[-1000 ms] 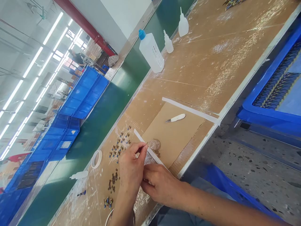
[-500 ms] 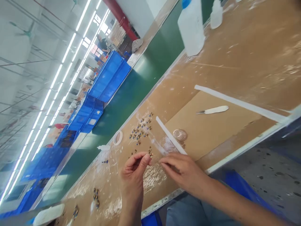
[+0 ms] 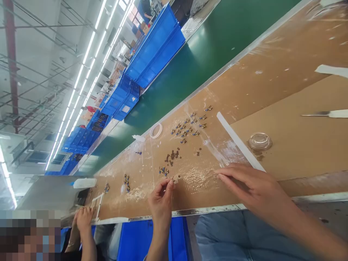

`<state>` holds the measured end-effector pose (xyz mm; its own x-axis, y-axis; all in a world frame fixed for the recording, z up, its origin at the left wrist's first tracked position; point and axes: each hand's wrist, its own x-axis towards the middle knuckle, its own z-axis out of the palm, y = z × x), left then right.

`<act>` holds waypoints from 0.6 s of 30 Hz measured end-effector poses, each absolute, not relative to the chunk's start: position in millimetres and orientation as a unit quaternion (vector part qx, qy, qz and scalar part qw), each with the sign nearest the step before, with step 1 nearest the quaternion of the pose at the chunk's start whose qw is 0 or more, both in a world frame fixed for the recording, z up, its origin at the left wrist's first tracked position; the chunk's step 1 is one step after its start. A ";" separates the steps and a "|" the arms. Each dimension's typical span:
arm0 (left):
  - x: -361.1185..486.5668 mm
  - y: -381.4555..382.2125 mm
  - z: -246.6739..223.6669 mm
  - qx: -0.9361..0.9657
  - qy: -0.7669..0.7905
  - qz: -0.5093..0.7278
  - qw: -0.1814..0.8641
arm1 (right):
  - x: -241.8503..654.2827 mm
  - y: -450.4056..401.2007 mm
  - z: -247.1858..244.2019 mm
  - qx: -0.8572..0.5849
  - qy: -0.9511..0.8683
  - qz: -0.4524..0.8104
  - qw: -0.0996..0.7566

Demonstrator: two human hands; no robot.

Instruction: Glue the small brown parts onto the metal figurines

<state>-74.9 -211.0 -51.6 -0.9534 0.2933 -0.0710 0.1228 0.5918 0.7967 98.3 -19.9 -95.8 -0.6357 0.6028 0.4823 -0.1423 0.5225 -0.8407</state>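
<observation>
My left hand [image 3: 161,199] is just above the table's near side, thumb and forefinger pinched on a tiny dark piece too small to name. To the right, my right hand [image 3: 251,183] is held low with thumb and fingertips close together; whatever they hold, if anything, is too small to make out. Between the hands lies a patch of tiny pale bits [image 3: 195,178]. Beyond my left hand are small brown discs [image 3: 173,155] and a little cluster of gold-and-blue pieces [image 3: 163,171]. Several more gold-and-blue pieces [image 3: 189,129] lie spaced out farther back.
A clear round dish [image 3: 259,141] and a white-handled knife [image 3: 338,114] lie right, past a white strip [image 3: 239,141]. A tape roll [image 3: 156,131] and small bottle [image 3: 139,138] sit near the green belt [image 3: 217,50]. A co-worker's hands [image 3: 84,217] are at lower left.
My view has swung left, bringing the co-worker into sight and the large bottle out. My right hand has moved away from my left, which keeps its pinch.
</observation>
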 end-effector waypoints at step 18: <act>-76.5 -186.9 -53.2 0.151 0.915 0.360 0.105 | 98.0 -20.8 -96.3 -0.162 -0.788 0.449 0.390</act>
<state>-76.5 -186.9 -53.2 -0.9321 0.3523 -0.0836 0.2010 0.6953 0.6900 98.0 -20.8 -96.3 -0.6437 0.6046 0.4692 -0.0948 0.5454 -0.8328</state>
